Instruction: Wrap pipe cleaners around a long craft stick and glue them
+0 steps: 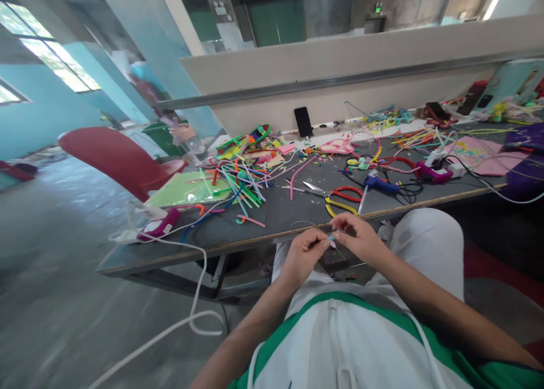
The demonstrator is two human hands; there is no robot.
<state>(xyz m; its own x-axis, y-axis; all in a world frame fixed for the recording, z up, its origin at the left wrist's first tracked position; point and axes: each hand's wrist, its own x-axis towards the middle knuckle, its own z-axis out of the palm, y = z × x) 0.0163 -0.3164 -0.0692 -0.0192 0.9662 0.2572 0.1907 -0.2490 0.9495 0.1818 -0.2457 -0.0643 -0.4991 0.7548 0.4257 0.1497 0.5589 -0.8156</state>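
Just in front of the table's edge, above my lap, my left hand (pixel 304 254) and my right hand (pixel 359 239) meet fingertip to fingertip. Both pinch a small blue and pale pink piece (pixel 332 243), too small to name exactly. A thin wire (pixel 306 223) arcs out from the fingers over the table edge, and a short end shows below them. Beyond my right hand lie scissors with red handles (pixel 346 194) and a yellow-handled tool (pixel 341 209), perhaps pliers. A blue glue gun (pixel 381 184) rests to their right.
Cut coloured straws or tubes (pixel 244 182) are heaped at the left, by a green sheet (pixel 187 189). Purple power strips (pixel 159 224) trail white cables. A phone (pixel 303 121) leans at the back. A pink sheet (pixel 488 155) lies right; a red chair (pixel 114 156) stands left.
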